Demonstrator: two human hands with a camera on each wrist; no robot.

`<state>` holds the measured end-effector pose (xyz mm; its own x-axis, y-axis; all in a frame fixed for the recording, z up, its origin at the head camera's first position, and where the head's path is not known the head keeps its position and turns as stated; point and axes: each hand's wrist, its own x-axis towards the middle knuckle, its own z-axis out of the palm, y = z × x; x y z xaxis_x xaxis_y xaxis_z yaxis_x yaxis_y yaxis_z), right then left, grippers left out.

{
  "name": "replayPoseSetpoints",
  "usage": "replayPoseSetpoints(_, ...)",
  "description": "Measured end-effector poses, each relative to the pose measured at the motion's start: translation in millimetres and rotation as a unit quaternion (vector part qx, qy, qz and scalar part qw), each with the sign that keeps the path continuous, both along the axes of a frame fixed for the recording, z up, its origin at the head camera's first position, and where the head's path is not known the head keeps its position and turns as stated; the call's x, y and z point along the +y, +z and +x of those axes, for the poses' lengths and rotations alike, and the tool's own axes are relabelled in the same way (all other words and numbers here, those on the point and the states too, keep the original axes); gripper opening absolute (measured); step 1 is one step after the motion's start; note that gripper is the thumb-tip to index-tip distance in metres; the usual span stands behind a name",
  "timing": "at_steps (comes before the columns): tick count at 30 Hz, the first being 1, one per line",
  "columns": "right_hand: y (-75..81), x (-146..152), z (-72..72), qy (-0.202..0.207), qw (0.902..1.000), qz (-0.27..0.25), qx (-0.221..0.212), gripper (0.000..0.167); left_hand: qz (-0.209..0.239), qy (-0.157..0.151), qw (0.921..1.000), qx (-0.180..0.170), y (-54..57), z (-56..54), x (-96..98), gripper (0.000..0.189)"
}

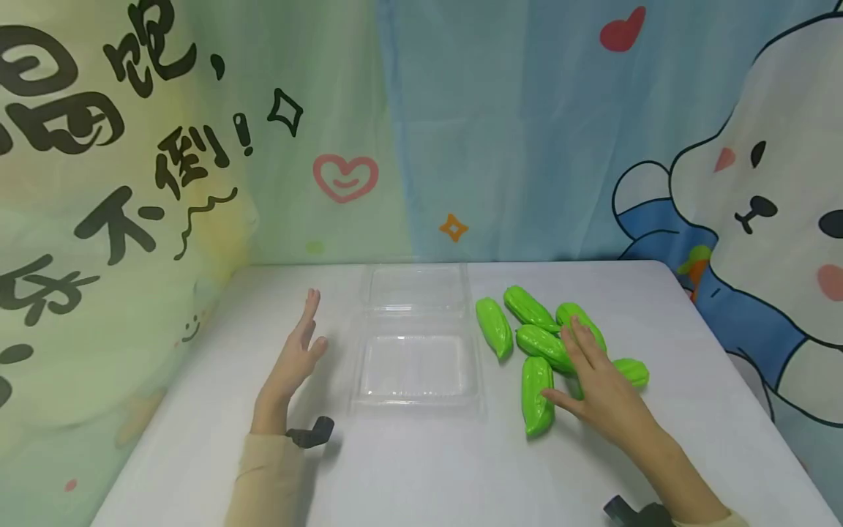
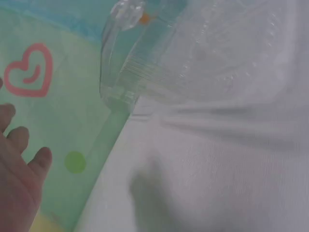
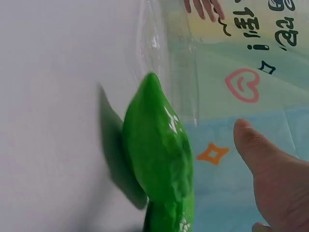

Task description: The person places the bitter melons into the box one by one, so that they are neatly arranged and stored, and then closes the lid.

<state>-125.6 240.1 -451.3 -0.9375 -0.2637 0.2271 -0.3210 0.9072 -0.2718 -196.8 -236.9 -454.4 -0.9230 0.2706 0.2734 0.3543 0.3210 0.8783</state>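
Several glossy bright green, lumpy vegetables with tapered tips, like model gourds or peppers, lie grouped on the right half of the table. My right hand (image 1: 609, 399) is over the near right side of this group, fingers extended and thumb apart, overlapping some of them. The thumb tip is beside the nearest green vegetable (image 1: 538, 395), which fills the middle of the right wrist view. A clear plastic clamshell box (image 1: 421, 400) lies unfolded at the table's centre, lid half away from me. Left of the box, my left hand (image 1: 293, 366) is held upright with straight fingers and grips nothing.
The white table (image 1: 408, 476) meets a printed curtain (image 1: 461, 132) at its far edge. Another green vegetable (image 1: 494, 328) lies close to the box's right side. Dark wrist mounts (image 1: 311, 433) sit on both forearms.
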Motion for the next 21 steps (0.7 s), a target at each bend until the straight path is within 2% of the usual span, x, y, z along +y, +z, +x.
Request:
replayPoseSetpoints(3, -2.5, -4.3, 1.0, 0.006, 0.9999, -0.007, -0.014, 0.107, 0.063, -0.032, 0.9974, -0.015, -7.2, -5.6, 1.5, 0.098)
replayPoseSetpoints(5, -4.9, -7.1, 1.7, 0.012, 0.9997, -0.008, -0.020, 0.107, 0.107, -0.050, 0.9926, -0.030, -13.4, -7.9, 3.8, 0.102)
replayPoseSetpoints(9, -7.5, -12.6, 4.5, 0.032, 0.9988, -0.008, -0.035, 0.108, 0.164, -0.062, 0.9835, -0.044, -26.8, -8.8, 10.1, 0.106)
replayPoseSetpoints(11, -7.4, -14.8, 5.9, 0.040, 0.9981, -0.008, -0.047, 0.109, 0.176, -0.066, 0.9811, -0.045, -33.4, -8.7, 12.9, 0.102)
replayPoseSetpoints(14, -8.0, -17.0, 6.6, 0.049, 0.9967, -0.011, -0.063, 0.111, 0.171, -0.067, 0.9819, -0.046, -40.2, -9.7, 15.7, 0.104)
replayPoseSetpoints(18, -12.2, -18.3, 6.1, 0.057, 0.9959, -0.017, -0.068, 0.113, 0.148, -0.061, 0.9850, -0.064, -42.8, -8.3, 17.7, 0.106)
replayPoseSetpoints(21, -14.3, -19.4, 6.0, 0.062, 0.9953, -0.020, -0.071, 0.114, 0.145, -0.064, 0.9836, -0.085, -47.8, -5.2, 16.3, 0.102)
